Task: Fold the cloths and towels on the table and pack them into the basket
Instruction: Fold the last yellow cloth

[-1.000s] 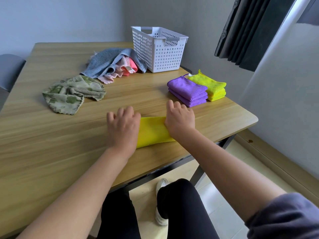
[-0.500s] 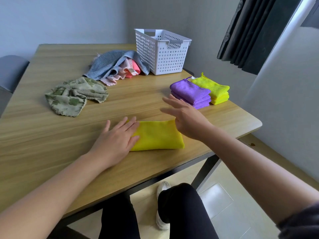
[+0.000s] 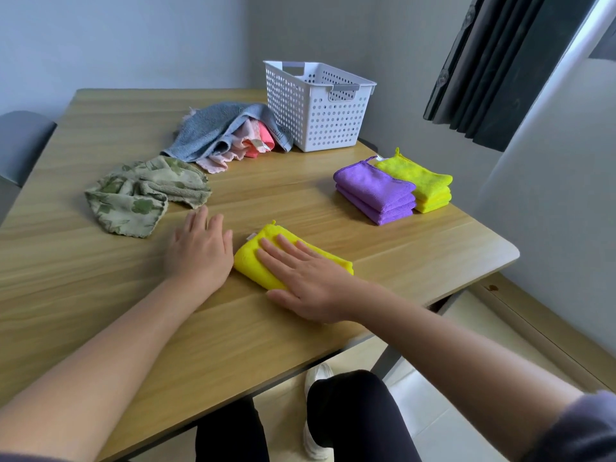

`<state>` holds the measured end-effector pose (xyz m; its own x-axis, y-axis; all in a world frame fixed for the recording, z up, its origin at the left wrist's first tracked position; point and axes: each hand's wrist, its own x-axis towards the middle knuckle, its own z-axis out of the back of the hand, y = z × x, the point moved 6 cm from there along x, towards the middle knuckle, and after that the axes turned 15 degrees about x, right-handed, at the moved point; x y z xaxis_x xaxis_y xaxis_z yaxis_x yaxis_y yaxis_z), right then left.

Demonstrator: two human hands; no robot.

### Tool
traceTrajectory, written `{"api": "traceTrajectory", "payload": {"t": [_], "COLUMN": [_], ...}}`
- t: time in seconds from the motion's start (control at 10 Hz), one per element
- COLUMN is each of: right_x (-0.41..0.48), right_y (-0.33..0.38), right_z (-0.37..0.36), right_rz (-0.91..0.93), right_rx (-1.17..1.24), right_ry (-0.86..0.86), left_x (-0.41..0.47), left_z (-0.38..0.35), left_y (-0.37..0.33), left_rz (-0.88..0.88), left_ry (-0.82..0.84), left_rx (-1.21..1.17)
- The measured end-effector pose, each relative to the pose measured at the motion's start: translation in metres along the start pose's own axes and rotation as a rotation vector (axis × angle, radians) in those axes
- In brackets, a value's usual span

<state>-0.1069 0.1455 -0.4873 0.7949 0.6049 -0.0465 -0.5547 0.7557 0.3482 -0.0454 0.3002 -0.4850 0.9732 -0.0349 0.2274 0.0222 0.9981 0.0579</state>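
**Pressing a folded yellow cloth flat**

Pressing down with straight, spread fingers, the right hand (image 3: 310,278) lay open on the folded yellow cloth (image 3: 250,261) and gripped nothing. It covered much of the cloth, so the folds beneath could not be made out. The left hand (image 3: 198,255) rested flat and open on the table (image 3: 100,311) just beside the cloth's left end; whether it touched the cloth was unclear.

Pink cloths (image 3: 248,145) showed only partly from under a grey towel (image 3: 213,128), which lay against the white basket (image 3: 320,118). What the basket held could not be seen. A grey chair (image 3: 20,141) was cut off at the left edge.

The table was light wood, set into a corner of pale walls. A crumpled green patterned cloth (image 3: 140,195) lay towards its left. Folded purple cloths (image 3: 376,191) and folded yellow cloths (image 3: 426,185) sat in touching stacks near its right edge. A dark curtain (image 3: 493,68) hung at upper right.
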Motion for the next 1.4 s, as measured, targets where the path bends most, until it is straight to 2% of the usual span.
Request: {"api": "traceTrajectory", "payload": {"t": [0.1,0.3,0.4,0.7,1.1,1.2,1.3,1.4], "right_x": [0.005,0.026,0.035,0.058,0.063,0.064,0.071,0.091], "right_y": [-0.019,-0.082,-0.103,-0.138,-0.14,-0.137,-0.131,-0.117], "right_z": [0.0,0.028,0.034,0.048,0.053,0.055,0.065,0.082], "right_rz": [-0.068,-0.247,-0.304,-0.419,-0.471,-0.458,-0.446,-0.37], "right_rx": [-0.02,-0.01,0.013,0.039,0.0,-0.006,0.022,-0.007], "right_ry": [0.012,-0.034,-0.074,-0.121,-0.176,-0.166,-0.203,-0.29], "left_x": [0.011,0.038,0.039,0.039,0.039,0.042,0.06,0.091], "left_z": [-0.011,-0.016,-0.024,-0.024,-0.022,-0.019,-0.008,-0.009], "left_y": [0.003,-0.015,-0.019,-0.017,-0.016,-0.015,-0.004,0.01], "left_rz": [-0.04,-0.196,-0.214,-0.221,-0.219,-0.214,-0.174,-0.143], "left_ry": [0.101,0.142,0.195,0.173,0.167,0.133,-0.032,-0.107], "left_rx": [0.006,0.027,0.02,0.003,-0.02,-0.045,-0.027,0.068]}}
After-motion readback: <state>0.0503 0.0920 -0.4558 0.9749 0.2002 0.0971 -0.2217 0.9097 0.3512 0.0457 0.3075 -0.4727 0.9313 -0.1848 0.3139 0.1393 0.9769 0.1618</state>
